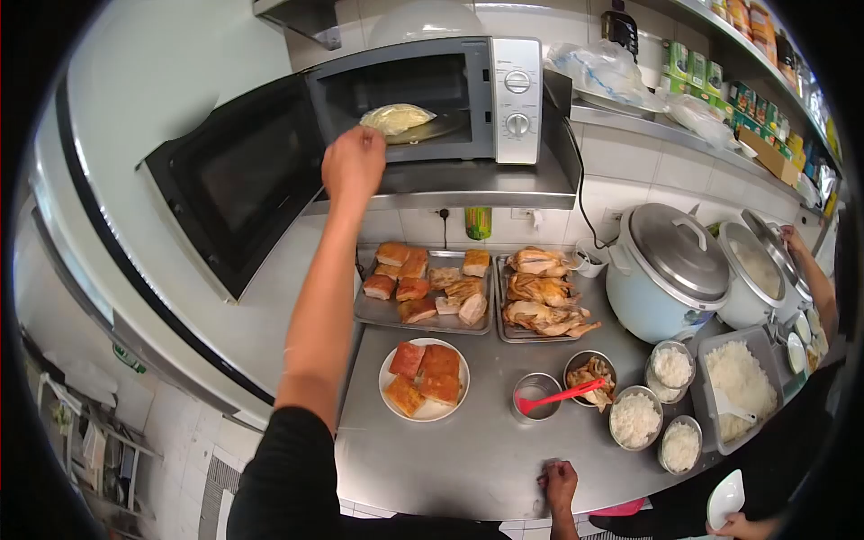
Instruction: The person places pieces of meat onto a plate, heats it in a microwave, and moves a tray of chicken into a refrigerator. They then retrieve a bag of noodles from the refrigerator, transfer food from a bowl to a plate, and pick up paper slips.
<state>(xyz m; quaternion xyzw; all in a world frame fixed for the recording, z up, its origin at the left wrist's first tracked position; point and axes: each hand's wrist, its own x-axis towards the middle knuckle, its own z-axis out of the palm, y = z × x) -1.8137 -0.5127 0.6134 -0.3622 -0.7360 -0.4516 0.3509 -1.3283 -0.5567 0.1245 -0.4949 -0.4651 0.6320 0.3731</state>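
Note:
My left hand [354, 165] reaches up to the open microwave [516, 99], its fingers pinched on the near edge of a clear plastic bag with pale yellow contents [396, 118]. The bag lies on the glass turntable [443, 129] inside. Down at the counter's front edge, my right hand [559, 484] rests with its fingers curled and nothing visible in them. Nearest above it are a metal cup [524, 409] with a red-handled utensil [576, 393] across it and a bowl of rice [635, 420].
The microwave door [238, 171] swings out left. Trays of roasted meat [414, 288] and whole poultry [540, 292], a plate of meat pieces [425, 380], rice cookers [670, 270] and a rice tub [740, 382] stand on the counter. At right, a co-worker's hand [733, 526] holds a white bowl [725, 498].

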